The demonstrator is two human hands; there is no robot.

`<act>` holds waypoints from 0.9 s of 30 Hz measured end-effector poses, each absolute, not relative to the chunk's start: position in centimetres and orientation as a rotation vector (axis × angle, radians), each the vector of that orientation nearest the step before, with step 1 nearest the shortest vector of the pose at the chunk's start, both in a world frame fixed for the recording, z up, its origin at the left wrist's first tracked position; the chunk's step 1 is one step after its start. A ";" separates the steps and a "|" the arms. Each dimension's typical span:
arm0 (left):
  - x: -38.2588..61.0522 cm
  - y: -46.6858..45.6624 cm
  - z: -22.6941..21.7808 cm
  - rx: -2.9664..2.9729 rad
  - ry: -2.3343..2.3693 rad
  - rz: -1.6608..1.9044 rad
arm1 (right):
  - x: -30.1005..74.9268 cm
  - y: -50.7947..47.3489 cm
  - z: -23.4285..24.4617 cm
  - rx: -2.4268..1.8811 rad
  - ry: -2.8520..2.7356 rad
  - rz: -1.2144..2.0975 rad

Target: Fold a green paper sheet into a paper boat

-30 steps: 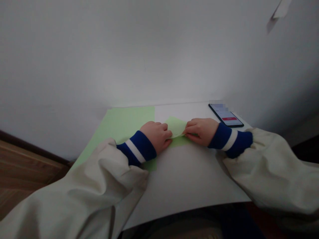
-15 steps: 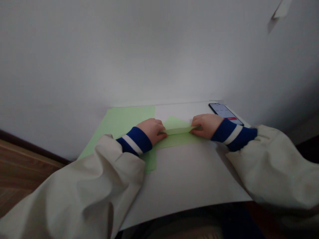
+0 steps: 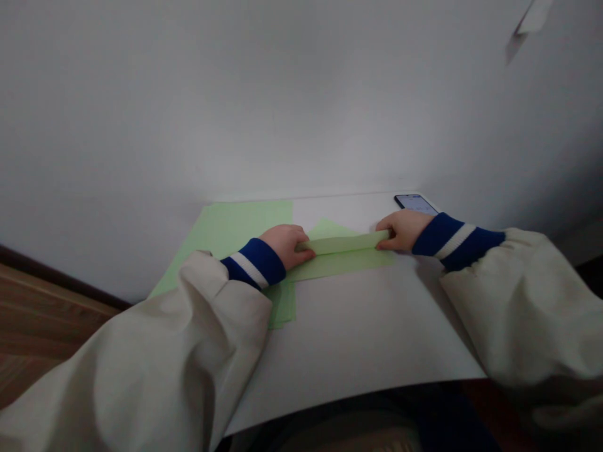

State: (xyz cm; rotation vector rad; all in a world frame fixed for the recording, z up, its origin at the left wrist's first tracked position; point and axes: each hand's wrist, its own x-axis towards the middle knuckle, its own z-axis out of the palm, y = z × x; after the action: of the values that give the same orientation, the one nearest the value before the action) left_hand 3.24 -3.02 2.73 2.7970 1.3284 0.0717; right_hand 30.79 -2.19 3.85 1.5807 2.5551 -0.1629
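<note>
A light green sheet of paper (image 3: 343,268) lies on the white tabletop, with a narrow strip folded up along its middle. My left hand (image 3: 288,245) pinches the left end of that folded strip between thumb and fingers. At the strip's right end, my right hand (image 3: 399,230) grips the paper the same way. A pointed green paper piece (image 3: 327,227) shows behind the fold; whether it belongs to the same sheet I cannot tell.
Under and beyond my left forearm lies a stack of green paper (image 3: 235,223). A phone (image 3: 414,203), partly hidden by my right hand, rests at the back right of the white table (image 3: 362,339). A grey wall (image 3: 301,113) rises behind, and wooden furniture (image 3: 42,314) stands at the left.
My right hand has slid right along the folded strip, baring more of it and covering more of the phone. My left hand has stayed nearly in place.
</note>
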 end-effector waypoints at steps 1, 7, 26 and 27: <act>3.2 -3.0 2.7 2.792 1.330 0.073 | 31.0 -2.0 3.8 1.588 2.541 -0.197; 3.2 -3.1 2.4 2.739 1.360 0.096 | 32.2 -1.1 3.1 1.581 2.489 -0.325; 2.5 -2.2 1.4 2.825 1.144 0.247 | 31.2 -3.1 6.4 1.563 2.735 -0.127; 2.5 -2.1 1.5 2.831 1.128 0.259 | 30.4 -3.6 6.6 1.503 2.798 -0.125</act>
State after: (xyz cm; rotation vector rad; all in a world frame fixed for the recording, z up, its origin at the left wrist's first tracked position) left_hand 2.49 -2.11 1.46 2.8308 1.1278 0.2589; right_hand 30.42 -3.60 6.58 1.5032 2.7984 -0.1246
